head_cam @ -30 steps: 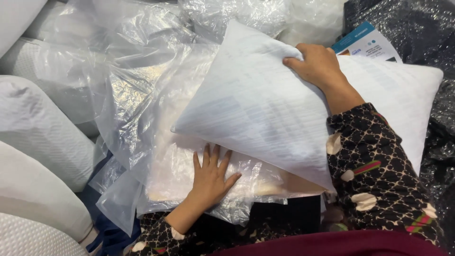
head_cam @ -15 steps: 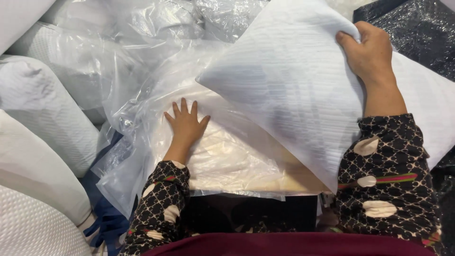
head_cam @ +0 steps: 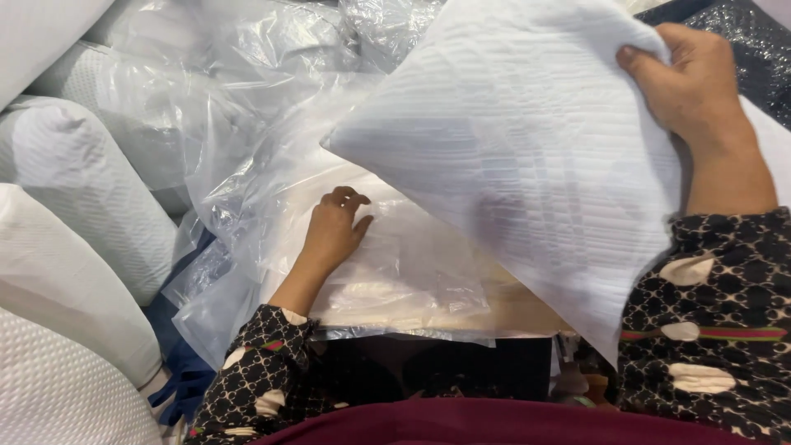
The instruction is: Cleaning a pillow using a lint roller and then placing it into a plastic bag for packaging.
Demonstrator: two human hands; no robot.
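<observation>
Head view, looking down at both hands over a bench heaped with packing. My right hand (head_cam: 692,86) is clamped on the upper edge of a white, square, ribbed-fabric cushion (head_cam: 527,165), thumb in front and fingers behind, holding it raised and tilted so that its lower corner hangs towards my lap. My left hand (head_cam: 334,227) lies apart from it, lower and to the left, with fingers curled and pressing on a clear, crinkled plastic bag (head_cam: 395,264) spread flat over a pale cream board-like surface (head_cam: 511,317). The cushion sits above and to the right of the left hand, overlapping the bag but, as far as I can judge, not inside it; the bag's mouth is not plain to see among the folds.

Progress, judged from the layout: the cushion is bare and held in the air, and the bag is pinned flat; cushion and bag are not yet joined.

Surroundings: more white textured cushions in clear wrapping (head_cam: 74,189) stacked along the left, loose clear film (head_cam: 247,91) piled behind, and dark glossy plastic sheeting (head_cam: 750,41) at the upper right.
</observation>
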